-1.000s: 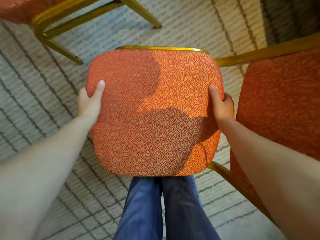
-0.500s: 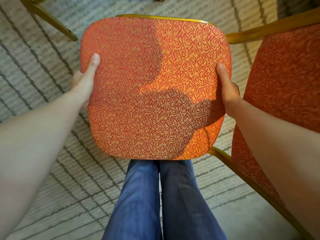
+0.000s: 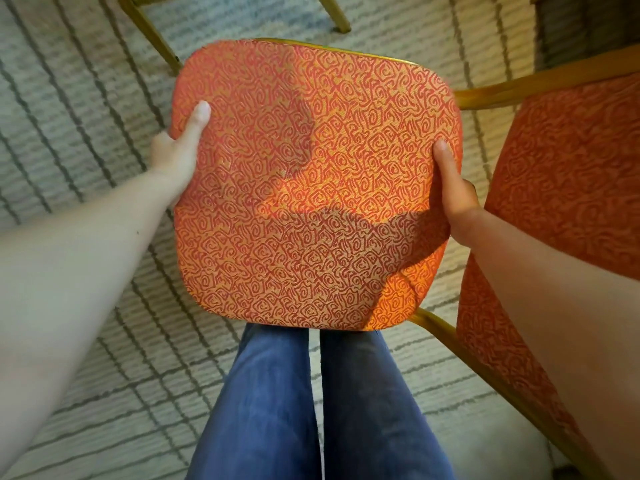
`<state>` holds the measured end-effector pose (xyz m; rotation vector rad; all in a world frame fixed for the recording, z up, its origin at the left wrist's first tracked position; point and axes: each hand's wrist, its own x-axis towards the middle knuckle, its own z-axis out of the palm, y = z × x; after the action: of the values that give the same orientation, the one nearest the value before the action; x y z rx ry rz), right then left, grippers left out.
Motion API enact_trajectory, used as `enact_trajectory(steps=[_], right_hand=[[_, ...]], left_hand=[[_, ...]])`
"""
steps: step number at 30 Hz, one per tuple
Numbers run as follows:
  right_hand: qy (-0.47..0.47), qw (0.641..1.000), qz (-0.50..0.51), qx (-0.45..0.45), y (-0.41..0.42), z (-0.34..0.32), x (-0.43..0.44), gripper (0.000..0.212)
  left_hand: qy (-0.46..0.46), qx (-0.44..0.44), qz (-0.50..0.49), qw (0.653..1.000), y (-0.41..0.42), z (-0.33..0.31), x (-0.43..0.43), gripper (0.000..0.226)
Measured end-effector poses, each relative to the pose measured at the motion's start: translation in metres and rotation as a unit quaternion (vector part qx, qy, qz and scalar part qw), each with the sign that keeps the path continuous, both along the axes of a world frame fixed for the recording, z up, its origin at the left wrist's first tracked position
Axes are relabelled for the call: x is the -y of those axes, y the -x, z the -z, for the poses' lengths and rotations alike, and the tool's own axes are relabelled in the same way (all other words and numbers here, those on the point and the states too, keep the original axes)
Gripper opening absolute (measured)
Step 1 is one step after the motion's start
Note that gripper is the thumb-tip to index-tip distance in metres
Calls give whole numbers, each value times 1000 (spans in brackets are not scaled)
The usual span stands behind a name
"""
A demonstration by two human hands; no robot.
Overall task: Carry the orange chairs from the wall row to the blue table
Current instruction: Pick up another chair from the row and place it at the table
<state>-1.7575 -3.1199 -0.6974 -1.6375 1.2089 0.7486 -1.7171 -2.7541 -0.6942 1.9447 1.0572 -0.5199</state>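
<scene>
- In the centre of the head view, above the person's legs (image 3: 277,403) in blue jeans, the orange chair (image 3: 311,188) shows its patterned seat cushion face-up, with a gold frame edge along the far side.
- The left hand (image 3: 176,154) grips the cushion's left edge, with the thumb laid on top and the fingers curled underneath, out of sight.
- The right hand (image 3: 453,199) grips the right edge the same way.
- Whether the chair's legs touch the striped carpet (image 3: 69,98) cannot be determined.
- A second chair (image 3: 571,174), same fabric and gold frame, stands just beside it on the right.
- Gold chair legs (image 3: 149,32) stand at the upper left.
</scene>
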Motion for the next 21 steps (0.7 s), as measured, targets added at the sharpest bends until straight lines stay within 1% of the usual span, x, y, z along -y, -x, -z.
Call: enact_trajectory(steps=[3, 5, 10, 12, 15, 16, 18, 19, 21], right_hand=[[7, 999, -31, -4, -3, -49, -5, 119], [8, 999, -53, 3, -8, -84, -10, 115], [21, 993, -110, 38, -22, -169, -22, 104], [29, 990, -127, 47, -27, -197, -28, 107], [22, 987, -149, 62, -40, -237, -39, 127], [18, 987, -149, 64, -45, -248, -44, 131], [3, 986, -151, 65, -60, -261, -49, 126], [-6, 985, -159, 65, -69, -260, -48, 123], [-21, 979, -191, 71, -86, -250, -47, 126]], left_hand=[[-5, -1, -17, 1000, 11, -47, -5, 72], [-15, -3, -37, 999, 17, -81, -9, 79], [-7, -9, -65, 998, 34, -163, -25, 99], [-5, -11, -75, 997, 37, -192, -31, 105], [-7, 2, -95, 995, 41, -232, -40, 108], [-8, 7, -104, 995, 43, -243, -45, 108], [-1, 23, -125, 992, 47, -264, -55, 110], [4, 28, -137, 990, 49, -274, -61, 112], [8, 37, -162, 986, 59, -292, -71, 115]])
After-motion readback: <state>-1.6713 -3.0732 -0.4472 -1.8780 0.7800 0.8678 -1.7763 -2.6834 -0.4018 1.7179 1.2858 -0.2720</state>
